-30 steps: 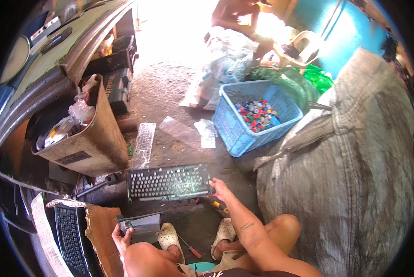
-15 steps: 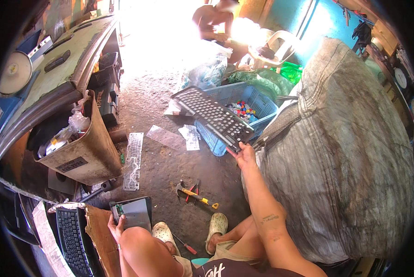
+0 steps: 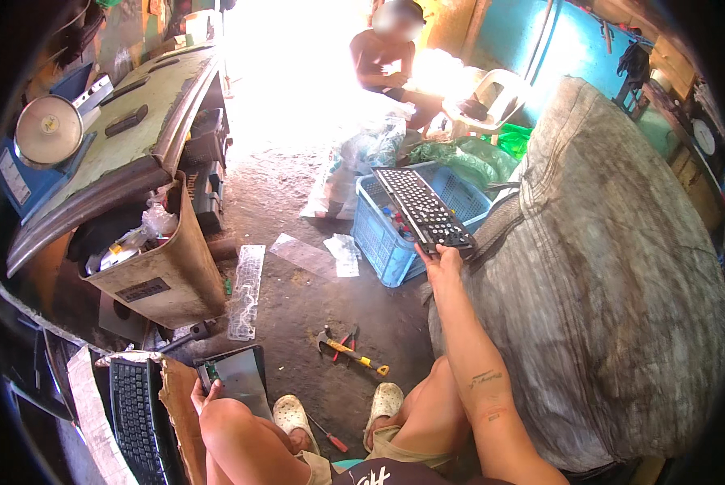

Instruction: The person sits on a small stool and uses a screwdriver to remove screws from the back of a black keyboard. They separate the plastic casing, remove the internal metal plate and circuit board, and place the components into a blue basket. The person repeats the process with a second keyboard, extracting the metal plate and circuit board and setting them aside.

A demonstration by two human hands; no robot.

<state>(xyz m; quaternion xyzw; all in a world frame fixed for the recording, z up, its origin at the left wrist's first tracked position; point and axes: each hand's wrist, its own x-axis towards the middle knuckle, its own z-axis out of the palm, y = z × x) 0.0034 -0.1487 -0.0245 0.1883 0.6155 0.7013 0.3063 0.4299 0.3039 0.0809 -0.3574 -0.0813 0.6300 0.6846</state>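
Out in front, my right hand [image 3: 443,263] is closed on the near end of a long black keyboard frame [image 3: 423,208] with pale dots or holes across it. The frame is tilted over a blue plastic crate [image 3: 379,252]; small coloured pieces [image 3: 396,220] show inside. Beside my left knee, my left hand [image 3: 206,394] grips the edge of a flat dark panel [image 3: 245,373] with a grey sheet and a small green circuit board [image 3: 211,370]. My knee partly hides that panel and the hand.
On the floor lie a yellow-handled hammer [image 3: 354,356], red-handled pliers [image 3: 347,337], a screwdriver [image 3: 332,439] and a clear patterned sheet [image 3: 247,291]. A bin [image 3: 193,271] and a black keyboard [image 3: 139,420] are on the left, a huge sack [image 3: 589,283] on the right. A person [image 3: 379,65] sits beyond.
The keyboard frame has swung right, its far end now over the crate. My right hand has shifted slightly right; my left hand keeps its grip on the panel. The whole view has shifted a little.
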